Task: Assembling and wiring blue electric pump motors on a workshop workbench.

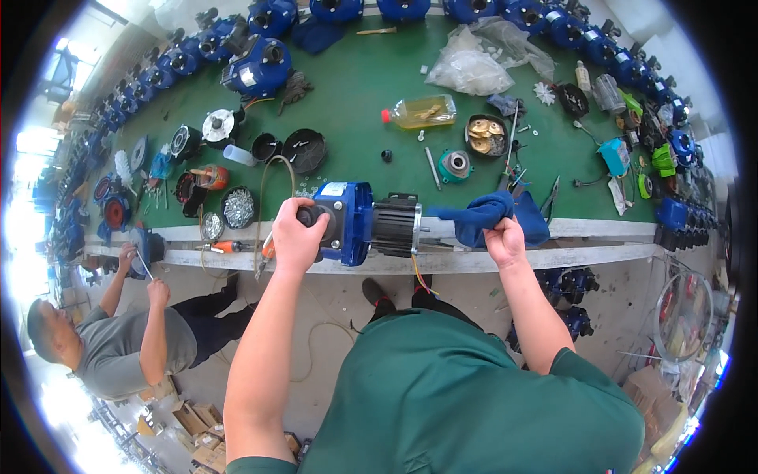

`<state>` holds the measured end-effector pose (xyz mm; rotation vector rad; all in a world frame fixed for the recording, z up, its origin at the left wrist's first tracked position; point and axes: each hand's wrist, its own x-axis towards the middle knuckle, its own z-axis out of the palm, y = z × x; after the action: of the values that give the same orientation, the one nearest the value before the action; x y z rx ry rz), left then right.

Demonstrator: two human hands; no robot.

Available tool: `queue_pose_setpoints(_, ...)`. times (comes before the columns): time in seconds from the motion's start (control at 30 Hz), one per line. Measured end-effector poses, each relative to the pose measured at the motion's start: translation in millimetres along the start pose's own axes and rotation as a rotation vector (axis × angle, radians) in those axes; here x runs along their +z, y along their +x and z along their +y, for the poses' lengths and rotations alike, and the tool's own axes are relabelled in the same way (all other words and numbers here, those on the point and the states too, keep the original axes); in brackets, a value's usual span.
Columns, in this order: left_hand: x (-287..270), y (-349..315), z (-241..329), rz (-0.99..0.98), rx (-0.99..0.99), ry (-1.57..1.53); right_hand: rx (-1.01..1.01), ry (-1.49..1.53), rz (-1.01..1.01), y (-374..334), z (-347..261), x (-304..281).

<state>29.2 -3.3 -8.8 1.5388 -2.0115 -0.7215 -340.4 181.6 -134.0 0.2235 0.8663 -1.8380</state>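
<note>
At the near edge of the green bench lies a pump with a blue housing point(358, 225) and a black finned motor point(392, 227). Its motor shaft point(425, 230) points right, and colored wires point(422, 272) hang below. My left hand point(296, 241) is closed around the dark fitting on the housing's left end. To the right of the shaft, my right hand point(504, 239) pinches a blue cloth point(483, 212), part of which drapes on the bench edge. The cloth's tip reaches close to the shaft; whether they touch I cannot tell.
On the green bench point(347, 103) stand a bottle of yellow liquid point(426, 112), a dish of brass parts point(486, 136), a teal ring-shaped part point(455, 165) and pliers point(551, 196). Blue pumps point(264, 69) line the far side. A co-worker point(150, 336) works at the left.
</note>
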Motion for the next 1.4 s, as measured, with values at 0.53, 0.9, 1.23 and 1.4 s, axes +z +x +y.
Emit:
queue_pose_setpoints(0.53,1.9,0.3,-3.1,0.009,0.023,-0.021,-0.176,-1.093,0.399,-19.7,-46.8,-94.7)
queue_pose_setpoints(0.9,0.9,1.0,-6.0,0.005,0.019,-0.042,0.234,-0.509,-0.141,-38.8,49.6,30.0)
queue_pose_setpoints(1.23,0.9,0.6,-3.4,-0.002,0.027,-0.063,-0.338,-1.475,-0.269,-3.7,101.6,-6.3)
queue_pose_setpoints(1.4,1.8,0.0,-8.1,-0.008,0.015,-0.064,-0.793,-1.900,-0.412,-3.8,99.8,13.7)
